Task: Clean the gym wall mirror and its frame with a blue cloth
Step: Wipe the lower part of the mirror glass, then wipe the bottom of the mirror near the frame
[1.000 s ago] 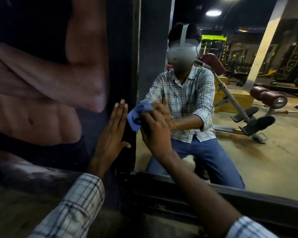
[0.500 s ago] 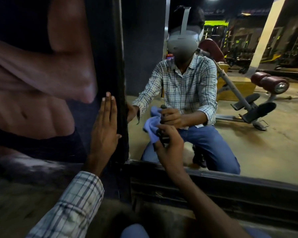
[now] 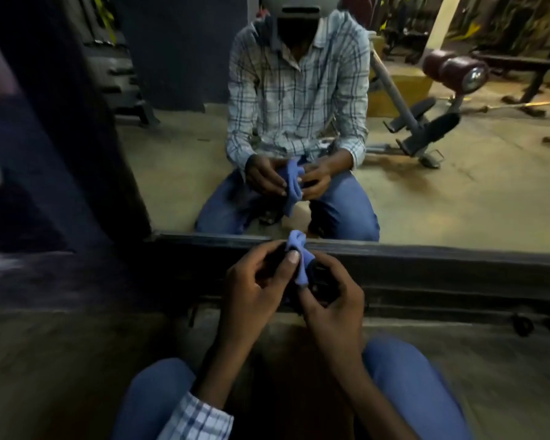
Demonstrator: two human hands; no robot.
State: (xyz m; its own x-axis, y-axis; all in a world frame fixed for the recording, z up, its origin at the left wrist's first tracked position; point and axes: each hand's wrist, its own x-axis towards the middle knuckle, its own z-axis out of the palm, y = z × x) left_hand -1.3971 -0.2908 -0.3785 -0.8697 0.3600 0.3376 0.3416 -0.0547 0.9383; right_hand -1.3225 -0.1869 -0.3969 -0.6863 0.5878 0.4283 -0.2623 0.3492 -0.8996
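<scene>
The blue cloth (image 3: pixel 299 258) is bunched between both hands, low in front of the mirror's dark bottom frame (image 3: pixel 426 258). My left hand (image 3: pixel 251 290) pinches the cloth with thumb and curled fingers. My right hand (image 3: pixel 334 300) curls round the cloth's lower end together with a dark round object I cannot identify. Both hands are off the mirror (image 3: pixel 442 185). The glass reflects me kneeling with the cloth in both hands.
A dark vertical frame post (image 3: pixel 108 138) and a wall poster (image 3: pixel 19 138) stand to the left of the mirror. My knees in blue jeans (image 3: pixel 416 385) rest on the concrete floor. A gym bench and padded rollers show only as reflections.
My left hand came off the frame post and joined the right at the cloth. Both hands dropped from the glass to just above the floor, and my view tilted downward.
</scene>
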